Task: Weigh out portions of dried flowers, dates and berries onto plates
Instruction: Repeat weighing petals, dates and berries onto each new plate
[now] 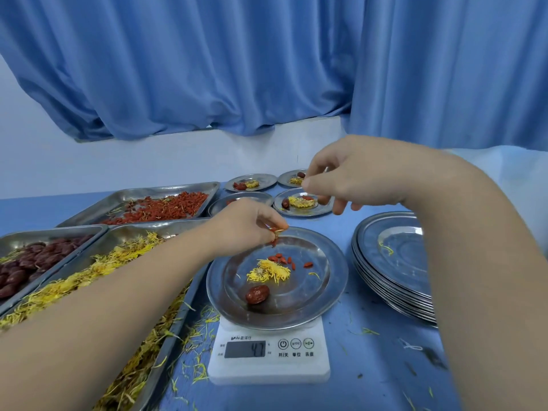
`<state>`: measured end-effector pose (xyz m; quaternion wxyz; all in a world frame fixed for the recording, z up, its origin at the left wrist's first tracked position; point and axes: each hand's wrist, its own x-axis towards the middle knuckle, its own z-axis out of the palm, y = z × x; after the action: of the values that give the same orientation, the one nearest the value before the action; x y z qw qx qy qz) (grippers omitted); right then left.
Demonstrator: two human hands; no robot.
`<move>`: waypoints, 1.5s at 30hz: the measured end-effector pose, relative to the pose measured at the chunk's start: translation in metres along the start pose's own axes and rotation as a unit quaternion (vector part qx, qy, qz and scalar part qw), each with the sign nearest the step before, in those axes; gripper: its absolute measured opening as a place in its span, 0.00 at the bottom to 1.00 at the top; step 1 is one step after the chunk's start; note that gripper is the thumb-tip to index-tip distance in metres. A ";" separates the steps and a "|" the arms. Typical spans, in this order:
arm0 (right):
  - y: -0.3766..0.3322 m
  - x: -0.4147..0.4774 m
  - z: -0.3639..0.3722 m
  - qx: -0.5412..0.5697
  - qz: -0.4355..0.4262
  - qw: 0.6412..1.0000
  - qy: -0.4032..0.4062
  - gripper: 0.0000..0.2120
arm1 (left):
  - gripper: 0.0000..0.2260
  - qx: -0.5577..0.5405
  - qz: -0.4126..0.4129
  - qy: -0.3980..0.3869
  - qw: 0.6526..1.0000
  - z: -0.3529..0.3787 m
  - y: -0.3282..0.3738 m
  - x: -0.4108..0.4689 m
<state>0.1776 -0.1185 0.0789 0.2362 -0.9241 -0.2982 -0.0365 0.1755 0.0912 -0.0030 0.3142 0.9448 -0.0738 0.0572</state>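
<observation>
Berries pinched by left hand fingers above plate; judged light, loose, spill-prone, best taken in small pinches. Right hand grip unclear.

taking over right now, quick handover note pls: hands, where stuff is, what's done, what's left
Left hand: pinches berries above the plate on the scale.
Right hand: raised over the back plates, fingers curled; unclear whether it holds anything.
The plate holds a flower, a date and more berries.
Supplies at left: berry tray, date tray, flower tray.
Done: four back plates, one partly hidden.
Left: finish this plate, then fill the stack at right.
</observation>
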 end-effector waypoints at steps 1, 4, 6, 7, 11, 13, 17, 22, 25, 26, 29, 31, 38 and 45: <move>-0.001 -0.003 0.004 -0.012 -0.011 1.000 0.023 0.08 | 0.10 0.004 0.003 0.008 1.000 0.000 0.001 -0.001; -0.002 -0.014 0.024 -0.061 -0.051 0.995 0.063 0.08 | 0.09 0.005 -0.002 0.032 0.999 0.004 0.002 -0.002; 0.004 -0.026 0.040 -0.093 -0.072 0.991 0.056 0.10 | 0.08 0.008 0.001 0.046 0.999 0.007 0.002 0.000; 0.009 -0.033 0.048 -0.110 -0.076 0.990 0.054 0.11 | 0.08 0.007 0.006 0.050 0.999 0.009 0.002 0.001; 0.032 -0.063 0.072 -0.142 -0.088 0.982 0.086 0.12 | 0.05 -0.002 -0.006 0.048 0.999 0.013 -0.001 0.004; 0.040 -0.073 0.081 -0.129 -0.094 0.982 0.103 0.13 | 0.03 0.001 -0.019 0.037 0.999 0.015 0.000 0.005; 0.043 -0.082 0.091 -0.095 -0.114 0.980 0.132 0.12 | 0.15 -0.007 -0.036 0.043 0.998 0.017 0.003 0.002; 0.044 -0.085 0.098 -0.067 -0.126 0.981 0.129 0.11 | 0.06 -0.062 -0.055 0.059 0.995 0.016 0.005 -0.004; 0.045 -0.085 0.102 -0.065 -0.126 0.983 0.116 0.12 | 0.10 -0.081 -0.060 0.052 0.993 0.015 0.005 -0.006; 0.045 -0.084 0.103 -0.065 -0.124 0.984 0.114 0.12 | 0.11 -0.075 -0.059 0.053 0.994 0.015 0.005 -0.006; 0.046 -0.084 0.104 -0.061 -0.118 0.985 0.112 0.13 | 0.15 -0.048 -0.060 0.064 0.995 0.015 0.006 -0.006; 0.046 -0.084 0.104 -0.057 -0.116 0.985 0.110 0.13 | 0.16 -0.041 -0.066 0.072 0.994 0.015 0.007 -0.006; 0.045 -0.084 0.103 -0.056 -0.117 0.985 0.109 0.12 | 0.11 -0.038 -0.069 0.077 0.994 0.018 0.008 -0.003; 0.049 -0.084 0.100 -0.057 -0.108 0.986 0.113 0.13 | 0.02 -0.060 -0.067 0.098 0.991 0.023 0.013 -0.001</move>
<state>0.1295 -0.1519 -0.0476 0.2099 -0.8883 -0.3653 -0.1828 0.1737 0.0672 -0.0136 0.3787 0.9170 0.0179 0.1239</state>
